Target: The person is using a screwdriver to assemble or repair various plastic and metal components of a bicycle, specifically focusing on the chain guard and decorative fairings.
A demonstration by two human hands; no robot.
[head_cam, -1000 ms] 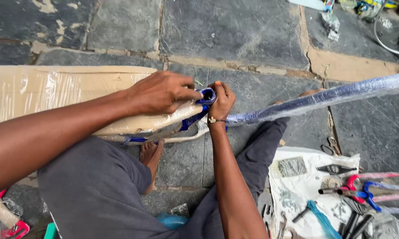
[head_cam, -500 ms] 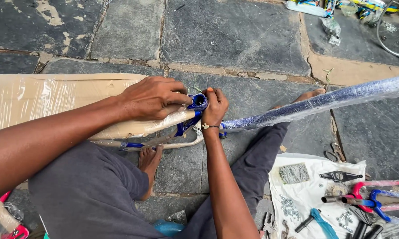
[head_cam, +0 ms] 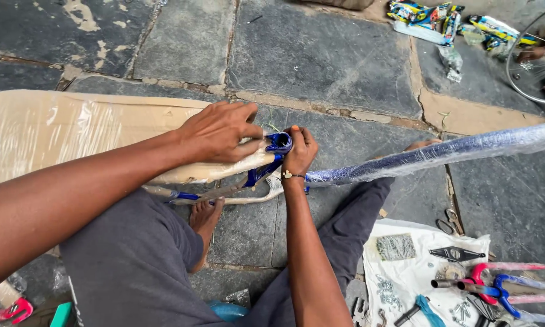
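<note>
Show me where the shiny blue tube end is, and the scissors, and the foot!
blue tube end (head_cam: 279, 142), head view, on its round open rim between the two hands.
scissors (head_cam: 448, 221), head view, on the handle loops by the white sheet.
foot (head_cam: 204, 219), head view, on the middle of the bare foot.

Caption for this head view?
Left hand and right hand grip a wrapped blue bike frame over stone paving.

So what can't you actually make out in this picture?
Head view only:
- Blue frame: mostly hidden by cardboard wrap and both hands.
- Right hand fingertips: curled over the frame's open tube end, grip unclear.
- Small parts on white cloth: too small to identify.
- Wheel: cut off by the right edge.
</note>
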